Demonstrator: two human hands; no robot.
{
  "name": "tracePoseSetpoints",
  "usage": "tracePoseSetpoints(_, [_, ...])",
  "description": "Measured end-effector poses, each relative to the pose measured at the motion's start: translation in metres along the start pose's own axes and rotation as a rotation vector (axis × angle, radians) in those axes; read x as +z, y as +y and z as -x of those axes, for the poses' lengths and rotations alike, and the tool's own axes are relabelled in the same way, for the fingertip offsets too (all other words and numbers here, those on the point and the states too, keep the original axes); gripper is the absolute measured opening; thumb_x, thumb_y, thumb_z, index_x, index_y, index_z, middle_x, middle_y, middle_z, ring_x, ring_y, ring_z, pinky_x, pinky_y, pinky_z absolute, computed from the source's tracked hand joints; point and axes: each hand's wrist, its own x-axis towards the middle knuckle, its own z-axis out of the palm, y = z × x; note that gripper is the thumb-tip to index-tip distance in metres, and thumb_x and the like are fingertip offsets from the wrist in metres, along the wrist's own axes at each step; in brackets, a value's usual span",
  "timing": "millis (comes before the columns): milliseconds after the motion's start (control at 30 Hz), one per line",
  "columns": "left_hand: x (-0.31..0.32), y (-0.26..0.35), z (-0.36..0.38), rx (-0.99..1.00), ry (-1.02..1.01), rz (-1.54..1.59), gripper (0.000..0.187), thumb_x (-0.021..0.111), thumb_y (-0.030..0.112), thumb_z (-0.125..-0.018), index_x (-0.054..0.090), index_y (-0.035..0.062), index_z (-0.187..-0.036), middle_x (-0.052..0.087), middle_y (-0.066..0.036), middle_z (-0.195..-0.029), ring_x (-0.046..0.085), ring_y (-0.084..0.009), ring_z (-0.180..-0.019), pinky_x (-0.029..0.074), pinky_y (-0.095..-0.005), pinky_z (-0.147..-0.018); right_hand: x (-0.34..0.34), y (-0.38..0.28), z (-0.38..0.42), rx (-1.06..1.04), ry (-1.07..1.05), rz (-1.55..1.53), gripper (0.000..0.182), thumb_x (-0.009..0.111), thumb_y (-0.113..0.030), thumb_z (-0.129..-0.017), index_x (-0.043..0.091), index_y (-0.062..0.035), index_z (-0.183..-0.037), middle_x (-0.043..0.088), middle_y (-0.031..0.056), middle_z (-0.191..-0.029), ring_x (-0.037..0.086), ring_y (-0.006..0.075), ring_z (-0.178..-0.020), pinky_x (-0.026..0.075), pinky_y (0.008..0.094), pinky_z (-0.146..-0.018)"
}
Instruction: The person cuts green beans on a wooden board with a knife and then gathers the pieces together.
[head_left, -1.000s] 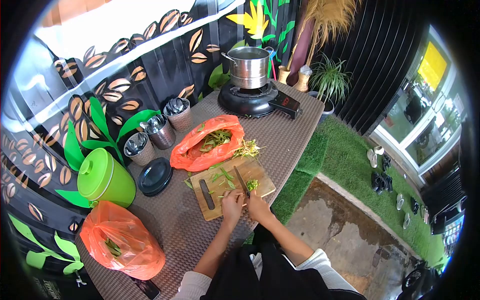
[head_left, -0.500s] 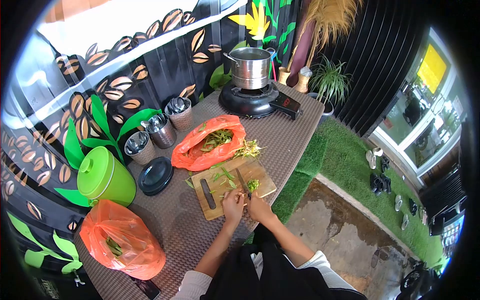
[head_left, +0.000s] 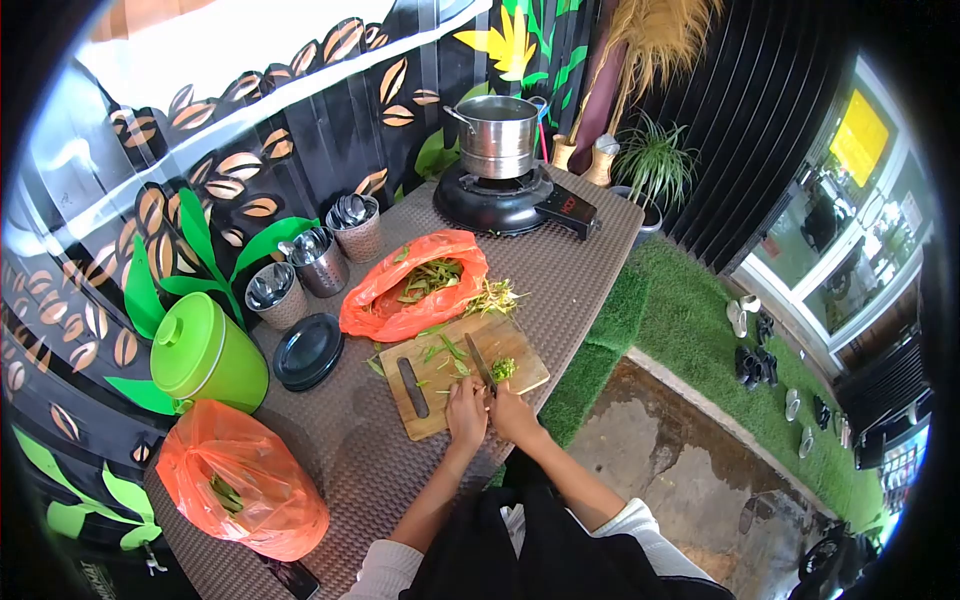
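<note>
My right hand grips a knife, its dark blade pointing away from me over the wooden cutting board. My left hand is beside it at the board's near edge, fingers bent and pressed together; whatever they hold is hidden. Right of the blade sits a small pile of finely chopped greens. Longer green strips lie loose left of the knife. Just behind the board, an open orange plastic bag contains long green leaves or pods, with pale trimmings heaped beside it.
A steel pot stands on a black portable stove at the table's far end. Metal cups of cutlery, a black lid, a green bucket and another orange bag line the left. A phone lies nearby.
The whole view has shifted slightly. Both hands stay at the board's near edge, and the knife keeps nearly the same place beside the chopped pile.
</note>
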Motion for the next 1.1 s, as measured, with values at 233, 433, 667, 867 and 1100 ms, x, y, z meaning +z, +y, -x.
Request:
tracePoseSetpoints(233, [0.0,0.0,0.001,0.058,-0.033,-0.112,0.011,0.054,0.002,-0.083,0.046,0.0047,-0.091,0.054,-0.014,-0.082,0.055,-0.0346,-0.081,0.043,-0.0441,-0.067,0.027,-0.001,0.002,0.073,0.129,0.073,0.027,0.044,-0.016,-0.088,0.039,0.0025,-0.107,0.064,0.025,-0.073,0.066,0.0409,-0.073,0.054,0.0484,-0.064])
tracePoseSetpoints(433, [0.0,0.004,-0.005,0.025,0.015,-0.003,0.013,0.058,0.004,-0.082,0.047,0.0059,-0.088,0.056,-0.012,-0.079,0.054,-0.0337,-0.082,0.043,-0.0438,-0.068,0.007,0.002,0.004,0.093,0.091,-0.002,0.032,0.045,-0.019,-0.089,0.038,0.0055,-0.108,0.062,0.0298,-0.079,0.063,0.0447,-0.077,0.05,0.0528,-0.07])
tracePoseSetpoints(667, [0.004,0.015,-0.011,-0.013,-0.033,-0.023,0.012,0.058,0.007,-0.083,0.047,0.0065,-0.087,0.057,-0.011,-0.078,0.055,-0.0329,-0.08,0.044,-0.044,-0.066,-0.015,-0.002,0.01,0.077,-0.012,-0.007,0.033,0.045,-0.018,-0.089,0.036,0.0048,-0.112,0.061,0.0328,-0.093,0.063,0.0432,-0.086,0.051,0.051,-0.074])
tracePoseSetpoints(867, [0.01,0.004,-0.008,0.068,0.007,-0.049,0.009,0.055,0.004,-0.082,0.047,0.0059,-0.087,0.054,-0.012,-0.075,0.055,-0.0346,-0.077,0.044,-0.0435,-0.065,0.017,0.002,0.002,0.139,0.073,-0.022,0.031,0.044,-0.018,-0.089,0.038,0.0046,-0.109,0.063,0.03,-0.084,0.064,0.0432,-0.081,0.052,0.0503,-0.071])
tracePoseSetpoints(1100, [-0.002,0.011,-0.007,0.073,0.03,-0.031,0.003,0.056,0.002,-0.08,0.054,0.0042,-0.08,0.06,-0.011,-0.079,0.056,-0.031,-0.08,0.045,-0.0407,-0.066,0.014,0.006,-0.006,0.09,0.114,-0.012,0.028,0.042,-0.017,-0.09,0.04,0.0037,-0.108,0.063,0.029,-0.082,0.065,0.0417,-0.08,0.052,0.0495,-0.07])
